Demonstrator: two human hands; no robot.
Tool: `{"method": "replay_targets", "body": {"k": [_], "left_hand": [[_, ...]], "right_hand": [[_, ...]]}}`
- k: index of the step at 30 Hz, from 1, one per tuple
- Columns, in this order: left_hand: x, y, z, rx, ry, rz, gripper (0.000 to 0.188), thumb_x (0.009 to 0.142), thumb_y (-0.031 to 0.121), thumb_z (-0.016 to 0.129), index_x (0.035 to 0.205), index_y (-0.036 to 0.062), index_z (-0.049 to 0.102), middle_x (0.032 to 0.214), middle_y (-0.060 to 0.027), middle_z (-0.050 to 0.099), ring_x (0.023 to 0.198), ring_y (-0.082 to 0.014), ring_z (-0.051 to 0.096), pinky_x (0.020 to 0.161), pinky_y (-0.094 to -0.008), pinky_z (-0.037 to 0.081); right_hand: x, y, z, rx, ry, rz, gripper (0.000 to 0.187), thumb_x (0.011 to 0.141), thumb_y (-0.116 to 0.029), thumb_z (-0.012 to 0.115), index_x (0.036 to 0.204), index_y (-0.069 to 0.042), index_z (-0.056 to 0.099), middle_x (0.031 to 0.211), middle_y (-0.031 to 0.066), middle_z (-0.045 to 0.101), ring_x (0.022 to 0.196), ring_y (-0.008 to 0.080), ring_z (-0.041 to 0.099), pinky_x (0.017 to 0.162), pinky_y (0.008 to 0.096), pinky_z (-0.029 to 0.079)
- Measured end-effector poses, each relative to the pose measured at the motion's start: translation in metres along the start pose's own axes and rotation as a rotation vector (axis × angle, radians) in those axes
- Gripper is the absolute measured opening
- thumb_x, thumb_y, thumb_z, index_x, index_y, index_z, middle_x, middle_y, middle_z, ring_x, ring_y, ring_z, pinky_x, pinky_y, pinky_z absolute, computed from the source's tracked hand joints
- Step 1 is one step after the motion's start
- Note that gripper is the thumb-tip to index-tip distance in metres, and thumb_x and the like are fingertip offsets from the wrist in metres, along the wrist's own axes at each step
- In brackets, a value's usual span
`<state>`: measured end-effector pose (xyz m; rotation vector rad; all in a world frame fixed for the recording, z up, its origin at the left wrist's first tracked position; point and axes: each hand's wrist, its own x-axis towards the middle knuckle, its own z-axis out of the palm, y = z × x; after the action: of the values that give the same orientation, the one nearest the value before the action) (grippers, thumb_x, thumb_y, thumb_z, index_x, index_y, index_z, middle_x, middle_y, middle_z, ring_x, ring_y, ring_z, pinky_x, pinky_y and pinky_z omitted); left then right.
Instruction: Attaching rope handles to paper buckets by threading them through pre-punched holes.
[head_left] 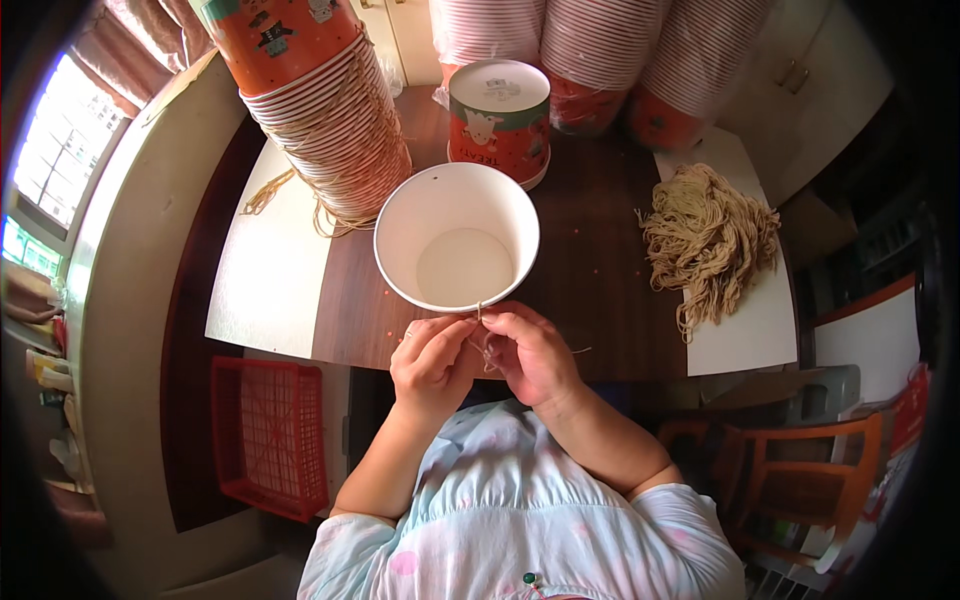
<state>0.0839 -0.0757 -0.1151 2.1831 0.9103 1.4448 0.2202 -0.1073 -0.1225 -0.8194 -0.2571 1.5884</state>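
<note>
Both my hands meet just below the near rim of a white-lined paper bucket, which stands open toward me on the table. A thin tan cord passes over that rim and runs down between my fingers. With fingertips pinched, my left hand holds the cord from the left. Opposite it, my right hand grips the cord with thumb and forefinger, and a loose end trails beside it. Part of the cord is hidden by my fingers. A small hole shows on the bucket's far side.
An upturned orange bucket stands behind. At left leans a tall stack of buckets hung with cords; wrapped stacks stand at the back. A heap of tan cords lies right. A red plastic crate and a wooden chair flank me.
</note>
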Motion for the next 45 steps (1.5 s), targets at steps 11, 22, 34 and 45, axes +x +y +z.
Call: {"method": "replay_targets", "body": {"k": [11,22,34,45], "left_hand": [[0.002,-0.005,-0.009,-0.049,0.023,-0.093,0.022,0.07,-0.009,0.066,0.091,-0.0007,0.067,0.086,-0.0115,0.067,0.075,-0.0227,0.065,0.068,-0.029,0.052],[0.007,0.0,-0.009,-0.08,0.02,-0.135,0.02,0.073,-0.009,0.065,0.092,-0.0002,0.067,0.086,-0.0106,0.067,0.076,-0.0208,0.066,0.068,-0.0278,0.052],[0.011,0.004,-0.008,-0.144,0.011,-0.173,0.02,0.074,-0.012,0.062,0.09,-0.0009,0.066,0.082,-0.0094,0.068,0.074,-0.016,0.065,0.067,-0.0239,0.049],[0.012,0.006,-0.003,-0.107,0.033,-0.131,0.018,0.075,-0.009,0.063,0.09,-0.0001,0.065,0.084,-0.0097,0.067,0.072,-0.0186,0.065,0.066,-0.0264,0.052]], "right_hand": [[0.003,-0.012,-0.002,-0.333,-0.025,-0.185,0.015,0.088,-0.009,0.054,0.095,0.0,0.064,0.088,0.0044,0.065,0.065,0.0081,0.052,0.061,0.024,0.045],[-0.008,-0.027,0.006,-1.458,0.015,-1.328,0.024,0.073,-0.006,0.07,0.095,-0.01,0.062,0.089,0.0027,0.06,0.076,0.0204,0.058,0.069,0.0337,0.041],[0.002,-0.036,0.006,-1.676,-0.119,-1.513,0.028,0.073,-0.005,0.069,0.099,-0.011,0.061,0.091,0.0014,0.055,0.068,0.0174,0.051,0.07,0.0334,0.036],[0.004,-0.038,0.0,-1.72,0.026,-1.514,0.027,0.07,-0.003,0.069,0.095,-0.011,0.062,0.086,0.001,0.053,0.068,0.0178,0.049,0.065,0.0342,0.036]]}}
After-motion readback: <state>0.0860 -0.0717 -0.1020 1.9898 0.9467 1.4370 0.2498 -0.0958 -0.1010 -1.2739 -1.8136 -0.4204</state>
